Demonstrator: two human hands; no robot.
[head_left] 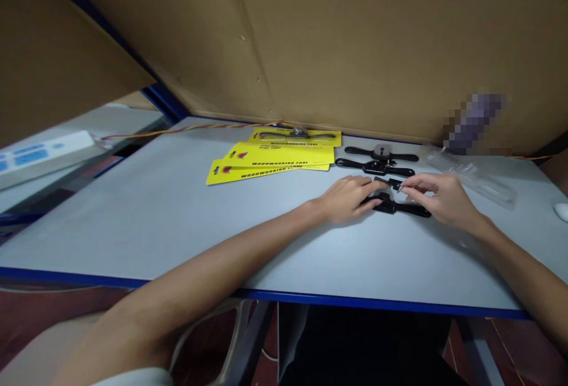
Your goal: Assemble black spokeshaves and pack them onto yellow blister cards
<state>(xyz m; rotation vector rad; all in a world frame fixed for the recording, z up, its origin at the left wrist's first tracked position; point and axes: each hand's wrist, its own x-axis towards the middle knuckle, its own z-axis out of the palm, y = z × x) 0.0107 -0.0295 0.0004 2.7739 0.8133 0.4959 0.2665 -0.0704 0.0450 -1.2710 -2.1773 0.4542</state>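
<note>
A black spokeshave (pixel 412 209) lies nearest me on the table, its left handle under the fingers of my left hand (pixel 350 198). That hand is closed around the handle, with the thumb along its near side. Just above the body, my right hand (pixel 441 198) pinches a small part with a black piece and a shiny end (pixel 396 185) between thumb and fingertips. Its exact kind is too small to make out. Beyond my hands lie a second black spokeshave (pixel 375 167) and, farther back, a third spokeshave (pixel 399 155) with a grey plate on it.
Yellow "woodworking tool" cards (pixel 275 158) overlap left of the tools, the rearmost bearing a packaged spokeshave (pixel 297 134). Clear plastic packaging (pixel 481 180) lies at right. A white object (pixel 561 211) sits at the right edge. Cardboard (pixel 332 37) walls the back; a power strip (pixel 48 155) is far left.
</note>
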